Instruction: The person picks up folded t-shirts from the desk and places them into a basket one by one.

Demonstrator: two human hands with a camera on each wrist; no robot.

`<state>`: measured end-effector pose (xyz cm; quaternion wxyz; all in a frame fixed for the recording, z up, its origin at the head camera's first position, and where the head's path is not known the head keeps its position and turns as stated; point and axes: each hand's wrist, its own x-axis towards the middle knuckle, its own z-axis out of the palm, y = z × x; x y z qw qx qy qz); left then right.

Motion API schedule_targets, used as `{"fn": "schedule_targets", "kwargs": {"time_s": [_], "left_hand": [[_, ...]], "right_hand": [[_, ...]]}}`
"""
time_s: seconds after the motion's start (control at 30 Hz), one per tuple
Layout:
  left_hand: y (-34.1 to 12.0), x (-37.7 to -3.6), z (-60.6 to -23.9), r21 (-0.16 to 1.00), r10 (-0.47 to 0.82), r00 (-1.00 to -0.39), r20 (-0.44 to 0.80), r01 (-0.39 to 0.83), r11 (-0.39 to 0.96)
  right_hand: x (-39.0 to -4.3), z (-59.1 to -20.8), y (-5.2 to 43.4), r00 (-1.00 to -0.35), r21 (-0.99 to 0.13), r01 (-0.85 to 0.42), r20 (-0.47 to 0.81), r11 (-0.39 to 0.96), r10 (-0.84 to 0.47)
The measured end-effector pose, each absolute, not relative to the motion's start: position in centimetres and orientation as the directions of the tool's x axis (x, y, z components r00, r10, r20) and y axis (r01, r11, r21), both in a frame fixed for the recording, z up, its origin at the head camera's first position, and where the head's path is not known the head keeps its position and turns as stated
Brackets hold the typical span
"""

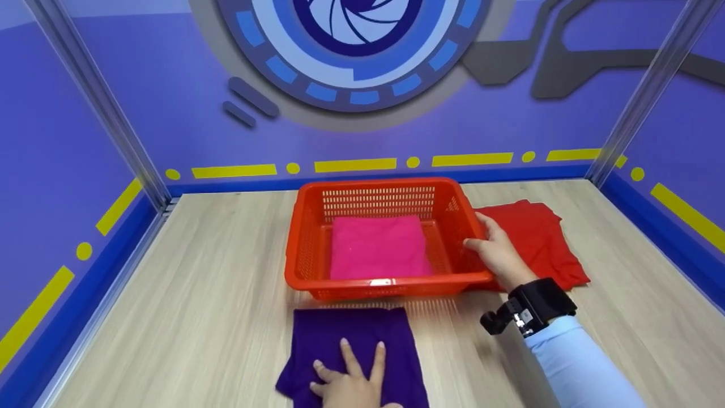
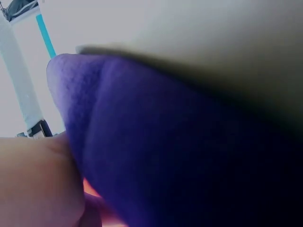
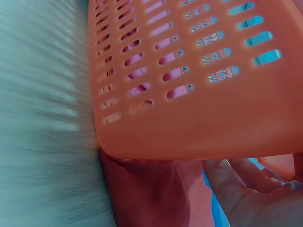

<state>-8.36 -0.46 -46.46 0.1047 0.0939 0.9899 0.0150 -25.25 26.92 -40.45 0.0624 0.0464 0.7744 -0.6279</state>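
Observation:
An orange slotted basket (image 1: 374, 187) stands mid-table with a folded pink cloth (image 1: 378, 246) inside. My right hand (image 1: 495, 249) grips its right rim, thumb on the rim and fingers down the outer wall. The right wrist view shows that basket wall (image 3: 199, 94) close up, my right hand (image 3: 241, 189) beneath it. A red cloth (image 1: 544, 238) lies spread right of the basket and reaches under its edge (image 3: 147, 194). In front of the basket lies a folded purple cloth (image 1: 351, 331). My left hand (image 1: 351, 382) rests flat on it, fingers spread. The purple cloth (image 2: 189, 156) fills the left wrist view.
The wooden table (image 1: 198, 283) is enclosed by purple walls at the left, back and right, with metal posts in the back corners. A black camera unit (image 1: 532, 309) is strapped to my right wrist. Bare wood shows on both sides of the basket.

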Motion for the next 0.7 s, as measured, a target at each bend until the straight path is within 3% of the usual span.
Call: {"fn": "schedule_targets", "kwargs": {"time_s": [0.7], "left_hand": [[5.6,-9.0,-45.3,-0.129,0.176,-0.947,-0.269,0.217,0.968]], "right_hand": [[-25.3,-40.4,26.9,-0.989,-0.97,0.142,-0.146,0.2,-0.005]]}}
